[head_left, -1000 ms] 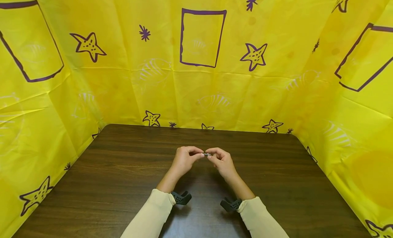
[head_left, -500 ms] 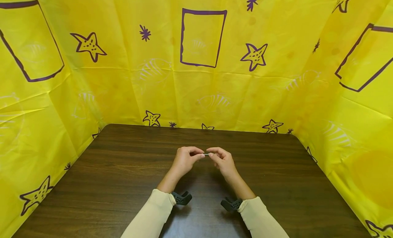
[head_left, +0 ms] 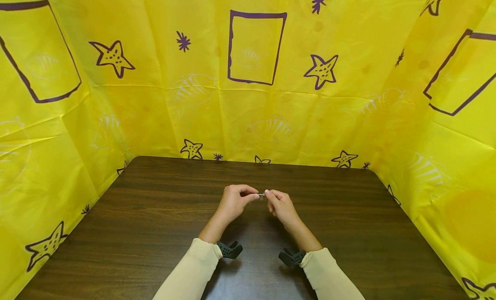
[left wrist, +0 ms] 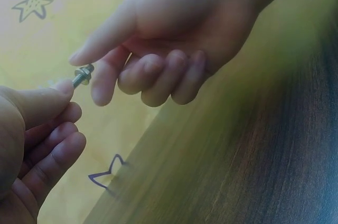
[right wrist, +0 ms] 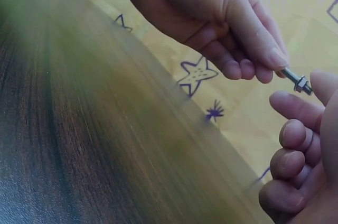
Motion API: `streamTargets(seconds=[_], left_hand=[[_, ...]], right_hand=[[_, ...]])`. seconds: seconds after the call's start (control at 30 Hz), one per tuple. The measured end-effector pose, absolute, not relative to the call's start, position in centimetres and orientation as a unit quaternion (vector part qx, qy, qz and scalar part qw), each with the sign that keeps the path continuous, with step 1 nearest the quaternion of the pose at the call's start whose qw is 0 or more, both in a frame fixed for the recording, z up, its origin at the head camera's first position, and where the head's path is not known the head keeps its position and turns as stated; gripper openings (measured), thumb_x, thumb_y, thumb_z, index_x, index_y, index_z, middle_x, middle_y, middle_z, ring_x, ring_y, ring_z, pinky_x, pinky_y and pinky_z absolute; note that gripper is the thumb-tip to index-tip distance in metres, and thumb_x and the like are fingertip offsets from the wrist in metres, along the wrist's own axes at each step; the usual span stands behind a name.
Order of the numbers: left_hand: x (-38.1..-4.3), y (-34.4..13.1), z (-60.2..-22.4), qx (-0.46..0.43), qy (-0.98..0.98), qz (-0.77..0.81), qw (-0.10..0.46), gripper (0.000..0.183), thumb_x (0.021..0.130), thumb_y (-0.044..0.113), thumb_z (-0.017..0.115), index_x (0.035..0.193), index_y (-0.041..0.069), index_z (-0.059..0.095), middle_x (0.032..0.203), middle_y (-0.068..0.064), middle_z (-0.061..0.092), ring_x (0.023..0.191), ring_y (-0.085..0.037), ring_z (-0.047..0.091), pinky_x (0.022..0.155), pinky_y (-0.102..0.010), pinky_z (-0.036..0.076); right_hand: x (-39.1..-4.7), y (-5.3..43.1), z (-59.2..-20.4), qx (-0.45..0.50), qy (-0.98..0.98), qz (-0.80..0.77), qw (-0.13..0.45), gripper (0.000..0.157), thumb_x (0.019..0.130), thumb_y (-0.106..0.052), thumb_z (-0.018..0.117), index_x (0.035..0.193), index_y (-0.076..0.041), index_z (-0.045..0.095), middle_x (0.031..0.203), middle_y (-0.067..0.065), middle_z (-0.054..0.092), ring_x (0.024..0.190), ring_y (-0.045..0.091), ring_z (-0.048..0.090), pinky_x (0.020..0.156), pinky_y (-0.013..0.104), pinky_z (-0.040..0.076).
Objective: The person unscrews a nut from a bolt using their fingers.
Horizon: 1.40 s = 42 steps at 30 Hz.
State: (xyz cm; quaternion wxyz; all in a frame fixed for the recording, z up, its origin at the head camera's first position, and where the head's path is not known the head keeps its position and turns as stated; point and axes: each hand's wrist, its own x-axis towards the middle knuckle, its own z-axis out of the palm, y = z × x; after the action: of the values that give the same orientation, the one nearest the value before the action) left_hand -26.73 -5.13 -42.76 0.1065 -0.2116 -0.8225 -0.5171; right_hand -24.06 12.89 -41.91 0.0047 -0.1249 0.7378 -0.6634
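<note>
My left hand (head_left: 231, 203) pinches a small metal bolt (right wrist: 290, 75) between thumb and forefinger, its head end hidden in the grip. A hex nut (right wrist: 301, 83) sits on the threaded shaft, close to the free tip. Around that tip, my right hand (head_left: 284, 208) has its thumb on one side and forefinger on the other. In the left wrist view the right thumb (left wrist: 84, 55) is right at the bolt's tip, while the forefinger (left wrist: 104, 89) stands a little off it. The other right fingers curl loosely towards the palm.
Both hands are above a dark wood-grain table (head_left: 155, 231). Yellow cloth (head_left: 255, 102) printed with purple starfish and frames hangs round its back and sides. Dark camera mounts (head_left: 230, 250) are on both wrists, beside pale sleeves.
The right forefinger and thumb have shifted against each other around the nut and come apart slightly, its fingertips lowering. The left hand keeps its pinch on the bolt in the same place.
</note>
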Motion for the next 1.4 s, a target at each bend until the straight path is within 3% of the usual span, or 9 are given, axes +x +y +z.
streamTargets(seconds=[0.13,0.33,0.67,0.87,1.17,1.4], left_hand=[[-26.78,-5.09,-42.82,-0.218,-0.823,-0.512,0.112,0.011,0.083,0.015,0.077,0.091,0.006,0.077,0.078,0.001,0.071,0.063,-0.019,0.064,0.054,-0.025,0.049],[-26.84,-5.05,-42.87,-0.221,-0.825,-0.506,0.118,0.012,0.083,0.016,0.077,0.091,0.006,0.077,0.081,0.001,0.072,0.064,-0.011,0.062,0.056,-0.025,0.05],[-26.65,-5.04,-42.8,-0.214,-0.824,-0.513,0.109,0.007,0.084,0.015,0.077,0.089,0.01,0.077,0.08,0.002,0.071,0.064,-0.016,0.064,0.056,-0.026,0.051],[-26.73,-5.05,-42.83,-0.212,-0.827,-0.51,0.111,0.006,0.084,0.014,0.077,0.088,0.01,0.077,0.078,0.002,0.071,0.062,-0.012,0.063,0.056,-0.026,0.051],[-26.68,-5.14,-42.91,-0.211,-0.824,-0.514,0.107,0.007,0.084,0.015,0.077,0.089,0.01,0.077,0.077,0.002,0.07,0.064,-0.018,0.065,0.056,-0.027,0.051],[-26.7,-5.18,-42.98,-0.211,-0.824,-0.514,0.107,0.007,0.084,0.014,0.077,0.089,0.01,0.077,0.077,0.002,0.07,0.064,-0.015,0.065,0.056,-0.027,0.05]], right_hand=[[-24.09,12.96,-41.95,-0.131,0.74,-0.66,0.011,0.035,0.103,-0.013,0.049,0.095,0.02,0.059,0.055,0.005,0.043,0.042,0.005,0.035,0.043,0.02,0.029],[-24.05,12.98,-41.82,-0.138,0.735,-0.664,0.009,0.033,0.102,-0.01,0.051,0.094,0.021,0.059,0.054,0.003,0.044,0.043,0.006,0.035,0.043,0.02,0.03],[-23.88,13.1,-41.75,-0.129,0.725,-0.677,-0.002,0.025,0.099,-0.005,0.054,0.095,0.019,0.058,0.056,0.005,0.044,0.045,0.009,0.036,0.044,0.021,0.031],[-23.95,13.15,-41.96,-0.145,0.713,-0.686,-0.015,0.019,0.096,-0.002,0.057,0.103,0.015,0.062,0.058,0.006,0.044,0.047,0.009,0.038,0.045,0.02,0.032],[-24.02,13.19,-42.2,-0.174,0.698,-0.694,-0.032,0.017,0.093,0.006,0.056,0.107,0.015,0.062,0.059,0.005,0.044,0.048,0.009,0.039,0.045,0.021,0.032],[-24.13,13.26,-42.36,-0.189,0.689,-0.699,-0.043,0.018,0.092,0.01,0.054,0.108,0.017,0.06,0.058,0.005,0.044,0.047,0.009,0.04,0.045,0.021,0.033]])
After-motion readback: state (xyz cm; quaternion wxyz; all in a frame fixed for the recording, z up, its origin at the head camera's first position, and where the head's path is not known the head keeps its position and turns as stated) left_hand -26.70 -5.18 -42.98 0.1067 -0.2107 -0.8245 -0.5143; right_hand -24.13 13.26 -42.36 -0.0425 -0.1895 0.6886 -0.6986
